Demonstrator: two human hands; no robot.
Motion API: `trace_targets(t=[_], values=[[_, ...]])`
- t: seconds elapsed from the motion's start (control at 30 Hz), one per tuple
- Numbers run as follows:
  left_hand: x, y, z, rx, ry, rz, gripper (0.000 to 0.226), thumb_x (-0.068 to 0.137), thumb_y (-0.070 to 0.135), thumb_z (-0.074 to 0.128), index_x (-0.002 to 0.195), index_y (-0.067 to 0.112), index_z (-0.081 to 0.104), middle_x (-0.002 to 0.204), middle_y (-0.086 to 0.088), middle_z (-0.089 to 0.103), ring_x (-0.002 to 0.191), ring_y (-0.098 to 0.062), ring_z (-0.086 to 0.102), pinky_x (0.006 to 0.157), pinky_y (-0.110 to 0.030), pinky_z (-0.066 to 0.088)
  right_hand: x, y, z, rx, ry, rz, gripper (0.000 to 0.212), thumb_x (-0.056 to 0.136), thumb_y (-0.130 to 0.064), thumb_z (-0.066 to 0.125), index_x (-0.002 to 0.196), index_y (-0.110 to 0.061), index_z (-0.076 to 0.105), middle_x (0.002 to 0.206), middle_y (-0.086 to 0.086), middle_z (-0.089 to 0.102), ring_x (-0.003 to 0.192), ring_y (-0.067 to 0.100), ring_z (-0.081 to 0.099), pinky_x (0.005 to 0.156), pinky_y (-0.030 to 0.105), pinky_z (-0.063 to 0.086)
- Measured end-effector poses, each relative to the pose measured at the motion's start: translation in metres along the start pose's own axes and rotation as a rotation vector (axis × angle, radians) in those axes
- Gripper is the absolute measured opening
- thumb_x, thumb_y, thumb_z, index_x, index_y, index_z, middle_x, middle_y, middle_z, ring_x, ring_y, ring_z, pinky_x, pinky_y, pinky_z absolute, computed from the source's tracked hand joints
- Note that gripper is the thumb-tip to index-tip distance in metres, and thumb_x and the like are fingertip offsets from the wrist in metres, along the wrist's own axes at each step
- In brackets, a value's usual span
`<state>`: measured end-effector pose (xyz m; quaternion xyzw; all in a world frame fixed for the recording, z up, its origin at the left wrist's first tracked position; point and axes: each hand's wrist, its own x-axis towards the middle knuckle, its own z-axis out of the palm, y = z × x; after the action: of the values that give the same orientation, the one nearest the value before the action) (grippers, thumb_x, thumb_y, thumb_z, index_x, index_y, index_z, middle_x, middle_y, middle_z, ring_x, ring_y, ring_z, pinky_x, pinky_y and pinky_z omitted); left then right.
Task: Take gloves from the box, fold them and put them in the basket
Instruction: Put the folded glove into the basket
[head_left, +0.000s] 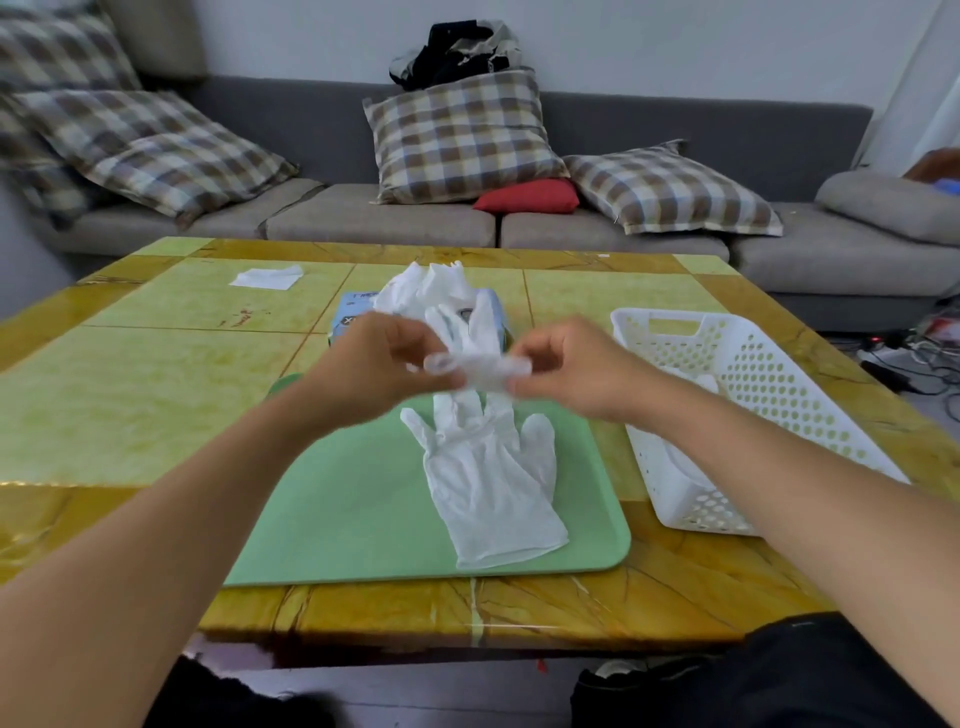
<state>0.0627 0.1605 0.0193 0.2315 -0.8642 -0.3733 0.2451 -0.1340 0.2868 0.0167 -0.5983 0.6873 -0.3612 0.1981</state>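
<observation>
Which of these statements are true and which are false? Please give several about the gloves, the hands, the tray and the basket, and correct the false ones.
1. Both hands hold one glove in the air. True: the left hand and the right hand pinch the held glove above the tray.
2. A glove lies flat on a red tray. False: the flat glove lies on a green tray.
3. The white basket stands to the right of the tray. True.
4. The glove box is closed, with nothing coming out. False: white gloves stick out of its top.
5. The flat glove is already folded. False: it lies spread open, fingers pointing away from the person.
</observation>
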Motion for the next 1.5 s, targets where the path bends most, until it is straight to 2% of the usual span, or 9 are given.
trace_targets(t=[0.17,0.37,0.5,0.7,0.97,1.17,1.33,1.43,1.5], values=[[-0.016,-0.023,0.012,0.136,-0.404,-0.020,0.009,0.077,0.019,0.087,0.079,0.022,0.079,0.077,0.012,0.075,0.075,-0.004,0.070,0.073,-0.014,0.050,-0.015,0.027,0.014,-0.311,-0.275,0.066,0.009,0.086,-0.015,0.079,0.089,-0.023,0.078,0.089,-0.011,0.075,0.090,0.009,0.070,0.083,0.034,0.058],[-0.020,-0.006,0.018,0.204,-0.384,0.115,0.009,0.076,0.019,0.087,0.081,0.021,0.079,0.075,0.018,0.073,0.071,0.001,0.066,0.065,-0.008,0.044,-0.023,0.002,-0.003,-0.409,-0.253,-0.004,0.015,0.087,-0.012,0.075,0.087,-0.026,0.079,0.082,-0.017,0.072,0.079,0.008,0.066,0.066,0.018,0.050],[-0.021,-0.003,0.028,0.309,-0.454,0.169,0.011,0.076,0.024,0.087,0.082,0.023,0.078,0.078,0.014,0.073,0.074,-0.004,0.065,0.067,-0.018,0.051,-0.028,-0.003,-0.006,-0.497,-0.365,0.004,0.013,0.086,-0.013,0.073,0.091,-0.023,0.079,0.085,-0.014,0.074,0.069,-0.004,0.060,0.060,0.011,0.046],[-0.032,-0.005,0.036,0.485,-0.642,0.073,0.018,0.081,0.030,0.083,0.095,0.023,0.076,0.092,0.013,0.072,0.086,-0.001,0.064,0.081,-0.021,0.054,-0.031,0.004,0.011,-0.561,-0.596,0.069,0.013,0.081,-0.015,0.079,0.094,-0.020,0.079,0.085,-0.007,0.074,0.072,0.006,0.065,0.069,0.028,0.056],[-0.036,-0.004,0.039,0.476,-0.673,0.079,0.027,0.079,0.040,0.084,0.099,0.025,0.075,0.096,0.014,0.068,0.089,0.000,0.061,0.082,-0.020,0.052,-0.042,-0.004,0.016,-0.557,-0.685,0.086,0.048,0.068,-0.026,0.093,0.107,-0.023,0.066,0.102,-0.002,0.065,0.074,0.009,0.060,0.068,0.026,0.053],[-0.039,-0.001,0.038,0.556,-0.710,0.109,0.033,0.078,0.049,0.080,0.103,0.030,0.071,0.102,0.019,0.062,0.095,0.001,0.056,0.091,-0.026,0.050,-0.042,0.005,0.025,-0.597,-0.596,0.007,0.023,0.084,-0.019,0.075,0.107,-0.017,0.071,0.097,-0.003,0.067,0.074,0.007,0.058,0.070,0.026,0.052],[-0.037,0.002,0.028,0.491,-0.427,0.143,0.068,0.057,0.071,0.083,0.110,0.033,0.061,0.111,0.020,0.054,0.098,0.000,0.050,0.090,-0.022,0.045,-0.031,0.000,0.008,-0.065,-0.433,0.130,0.006,0.089,-0.006,0.070,0.092,-0.010,0.072,0.069,-0.005,0.064,0.055,0.002,0.056,0.056,0.017,0.044],[-0.030,0.012,0.026,0.205,-0.090,0.229,0.044,0.071,0.050,0.085,0.099,0.020,0.069,0.093,0.008,0.069,0.078,-0.013,0.064,0.068,-0.033,0.054,-0.024,-0.011,-0.007,0.469,-0.279,0.209,0.010,0.086,-0.001,0.065,0.081,-0.009,0.063,0.067,0.003,0.058,0.056,0.010,0.050,0.051,0.020,0.039],[-0.025,0.030,0.023,-0.173,0.006,0.084,0.022,0.082,0.032,0.082,0.095,0.015,0.075,0.084,0.003,0.075,0.070,-0.015,0.069,0.062,-0.033,0.057,-0.018,-0.021,-0.015,0.687,-0.179,0.204,0.010,0.077,-0.013,0.063,0.084,-0.009,0.058,0.070,0.003,0.054,0.063,0.014,0.049,0.060,0.025,0.040]])
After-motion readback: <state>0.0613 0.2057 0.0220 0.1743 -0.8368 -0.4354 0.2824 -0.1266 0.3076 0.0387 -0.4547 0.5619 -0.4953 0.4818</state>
